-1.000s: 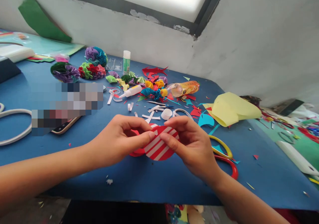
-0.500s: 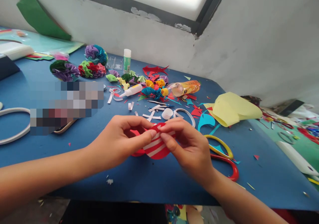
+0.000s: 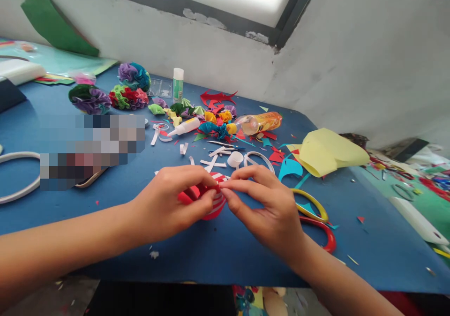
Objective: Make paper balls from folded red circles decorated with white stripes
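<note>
Between my two hands is a red paper piece (image 3: 217, 206) with white stripes on one face, held just above the blue table near its front. My left hand (image 3: 183, 196) pinches it from the left, thumb in front and fingers behind. From the right, my right hand (image 3: 262, 199) has thumb and forefinger closed at the paper's edge. Fingers hide much of its shape. Just right of my right hand lie scissors with one yellow handle (image 3: 318, 203) and one red handle (image 3: 330, 236); their blades are hidden.
Beyond my hands lie white paper strips (image 3: 214, 162), a glue bottle (image 3: 186, 126), a glue stick (image 3: 178, 85) and an orange-labelled bottle (image 3: 262, 123). Ruffled colourful balls (image 3: 128, 98) stand back left. Yellow paper (image 3: 330, 154) lies right, a white ring (image 3: 21, 155) far left.
The striped paper has turned and curled, showing a narrower face, and shifted slightly left. My right fingertips have moved left, closer to my left fingertips.
</note>
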Available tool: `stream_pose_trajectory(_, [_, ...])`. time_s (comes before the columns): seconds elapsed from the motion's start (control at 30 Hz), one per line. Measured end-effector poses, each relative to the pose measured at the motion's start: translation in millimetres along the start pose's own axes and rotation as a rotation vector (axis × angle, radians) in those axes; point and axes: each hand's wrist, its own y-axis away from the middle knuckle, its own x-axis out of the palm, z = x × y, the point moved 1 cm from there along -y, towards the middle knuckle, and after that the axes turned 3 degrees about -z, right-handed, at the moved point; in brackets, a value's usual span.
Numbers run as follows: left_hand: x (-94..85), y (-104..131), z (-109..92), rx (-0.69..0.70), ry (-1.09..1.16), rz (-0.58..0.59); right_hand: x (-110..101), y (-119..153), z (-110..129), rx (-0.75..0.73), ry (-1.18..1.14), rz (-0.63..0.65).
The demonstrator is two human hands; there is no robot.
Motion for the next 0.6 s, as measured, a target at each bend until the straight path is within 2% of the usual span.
stream_pose_trajectory(0.27, [-1.5, 1.3, -2.8, 0.126, -0.071, 0.049, -2.5, 2.0, -2.9, 0.037, -0.104, 0.078])
stream_pose_trajectory(0.6, [-0.4, 1.2, -3.6, 0.102, -0.024, 0.047, -3.9, 2.8, -6.7, 0.036, -0.157, 0.125])
